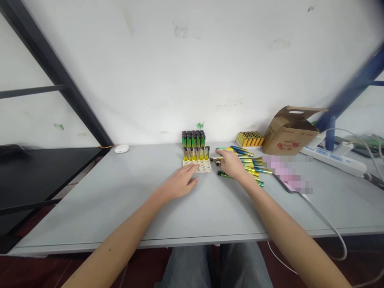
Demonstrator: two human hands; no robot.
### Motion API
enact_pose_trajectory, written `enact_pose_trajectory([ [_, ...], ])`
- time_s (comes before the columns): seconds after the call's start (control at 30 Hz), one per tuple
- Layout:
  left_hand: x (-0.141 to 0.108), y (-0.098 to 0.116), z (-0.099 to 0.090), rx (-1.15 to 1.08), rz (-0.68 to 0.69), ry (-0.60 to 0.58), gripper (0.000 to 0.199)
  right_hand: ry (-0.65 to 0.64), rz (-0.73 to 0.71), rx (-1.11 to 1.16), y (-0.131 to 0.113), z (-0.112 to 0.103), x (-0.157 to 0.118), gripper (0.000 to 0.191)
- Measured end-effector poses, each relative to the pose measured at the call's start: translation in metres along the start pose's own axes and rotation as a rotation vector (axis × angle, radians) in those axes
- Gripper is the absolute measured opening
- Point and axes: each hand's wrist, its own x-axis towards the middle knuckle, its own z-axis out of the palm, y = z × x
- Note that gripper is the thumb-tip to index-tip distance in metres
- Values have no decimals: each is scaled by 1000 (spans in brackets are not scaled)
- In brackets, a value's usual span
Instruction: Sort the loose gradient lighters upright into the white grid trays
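My left hand [180, 182] lies flat and empty on the grey table [120, 200], its fingertips at the near edge of a cream tray [204, 167] with round holes. Several lighters with yellow-green bodies [196, 154] stand in the tray's back row. Behind them is a tight block of dark-topped green lighters [193, 140]. My right hand [232, 165] is over a loose heap of shiny yellow, green and blue lighters [252, 166], its fingers down among them. I cannot tell whether it holds one.
A yellow group of upright lighters [250, 139] stands by an open cardboard box [289, 134]. A phone with a blurred screen [288, 176] trails a white cable. Further right lies a white power strip [333, 160]. A white oval case [121, 149] sits at the table's back left.
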Motion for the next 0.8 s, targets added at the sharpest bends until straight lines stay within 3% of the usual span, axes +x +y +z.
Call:
enact_pose_trajectory([
  [0.1,1,-2,2,8,24,11,48,-53,3,-51,2,0,1,29],
  [0.5,3,-8,11,41,78,76,43,-56,-27,51,15,10,8,19],
  [0.63,4,-6,10,-42,32,127,38,100,-46,212,19,6,9,16],
  [0.8,7,0,3,-289,-118,224,33,413,-70,693,9,-11,8,24],
])
